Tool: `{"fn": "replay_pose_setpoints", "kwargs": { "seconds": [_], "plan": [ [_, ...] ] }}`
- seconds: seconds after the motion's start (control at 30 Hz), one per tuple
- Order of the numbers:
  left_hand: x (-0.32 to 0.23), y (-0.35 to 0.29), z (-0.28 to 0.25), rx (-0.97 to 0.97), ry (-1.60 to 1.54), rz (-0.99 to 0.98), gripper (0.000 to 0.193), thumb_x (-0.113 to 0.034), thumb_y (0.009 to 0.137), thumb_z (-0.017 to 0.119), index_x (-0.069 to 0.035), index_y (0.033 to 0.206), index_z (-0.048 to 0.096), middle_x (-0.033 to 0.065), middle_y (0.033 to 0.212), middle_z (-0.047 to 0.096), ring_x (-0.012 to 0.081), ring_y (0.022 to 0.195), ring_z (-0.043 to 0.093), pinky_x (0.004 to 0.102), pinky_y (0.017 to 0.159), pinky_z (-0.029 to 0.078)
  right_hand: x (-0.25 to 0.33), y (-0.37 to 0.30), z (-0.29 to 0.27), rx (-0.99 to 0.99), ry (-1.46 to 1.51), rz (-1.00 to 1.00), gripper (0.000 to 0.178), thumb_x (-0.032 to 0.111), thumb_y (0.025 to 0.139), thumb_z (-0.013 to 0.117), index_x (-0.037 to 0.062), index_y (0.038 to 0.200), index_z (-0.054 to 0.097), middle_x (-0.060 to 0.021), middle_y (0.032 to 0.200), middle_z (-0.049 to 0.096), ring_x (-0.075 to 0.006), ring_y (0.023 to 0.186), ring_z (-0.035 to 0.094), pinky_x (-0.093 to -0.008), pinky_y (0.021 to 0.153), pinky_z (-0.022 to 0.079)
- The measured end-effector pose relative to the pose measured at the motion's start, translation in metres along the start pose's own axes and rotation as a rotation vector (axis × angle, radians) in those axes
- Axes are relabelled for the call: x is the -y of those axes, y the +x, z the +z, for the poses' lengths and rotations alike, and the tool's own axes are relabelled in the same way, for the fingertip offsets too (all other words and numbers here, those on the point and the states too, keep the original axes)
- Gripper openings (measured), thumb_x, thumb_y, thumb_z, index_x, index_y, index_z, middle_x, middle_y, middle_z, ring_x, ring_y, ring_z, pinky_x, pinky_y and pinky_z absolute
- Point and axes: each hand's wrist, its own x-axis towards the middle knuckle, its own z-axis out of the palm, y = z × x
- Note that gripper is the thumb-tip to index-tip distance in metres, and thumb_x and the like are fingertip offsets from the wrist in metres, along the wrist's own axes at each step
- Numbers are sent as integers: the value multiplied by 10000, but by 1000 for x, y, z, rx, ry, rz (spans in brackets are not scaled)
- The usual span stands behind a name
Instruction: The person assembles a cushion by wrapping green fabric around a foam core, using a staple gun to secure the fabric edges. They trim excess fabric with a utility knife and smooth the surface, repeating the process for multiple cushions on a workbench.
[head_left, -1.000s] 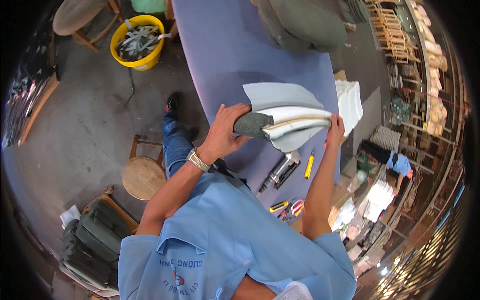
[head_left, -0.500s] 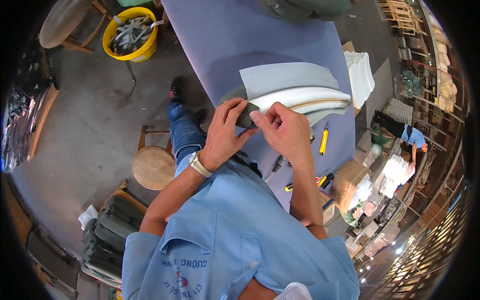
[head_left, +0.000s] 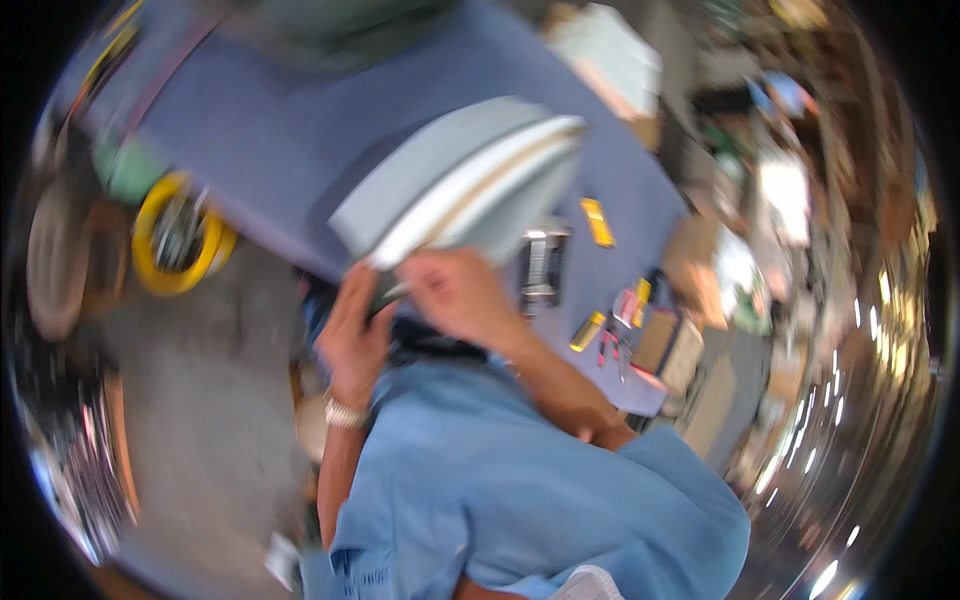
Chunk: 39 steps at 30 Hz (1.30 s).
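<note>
A long curved padded piece (head_left: 460,185) with grey fabric flaps, white padding and a tan strip along it lies at the blue table's near edge. My left hand (head_left: 355,335) is closed around its near end, where a bit of dark green cloth shows between the fingers. My right hand (head_left: 455,290) presses against the same end from the right, with its fingers curled on the fabric edge. Motion blur hides the exact fingertip contact. On the table (head_left: 290,150) to the right of the piece lies a metal tool (head_left: 542,265), whose kind I cannot make out.
A yellow-handled cutter (head_left: 597,222) and red-handled pliers (head_left: 610,335) lie on the right part of the table. Dark green padded items (head_left: 340,30) rest at its far side. A yellow bucket (head_left: 160,275) of scraps stands left, with cardboard boxes (head_left: 690,250) on the right.
The view has swung and blurred. The padded piece and both hands now sit further left in the picture, the piece pointing up and right. Both hands stay at its near end.
</note>
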Motion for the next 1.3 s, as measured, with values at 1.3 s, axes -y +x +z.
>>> {"fn": "replay_pose_setpoints", "kwargs": {
  "seconds": [1.3],
  "plan": [
    [49, 99, -31, 458, -285, -391, 680, -413, 1046, 601, 36, 1526, 428, 351, 1540, 435, 496, 1491, 346, 479, 1225, 301, -4, 68, 45, -109, 179, -159, 294, 226, 1015, 589, 48, 787, 534, -88, 693, 517, -289, 690, 504, -410, 788, 384]
  ]
}}
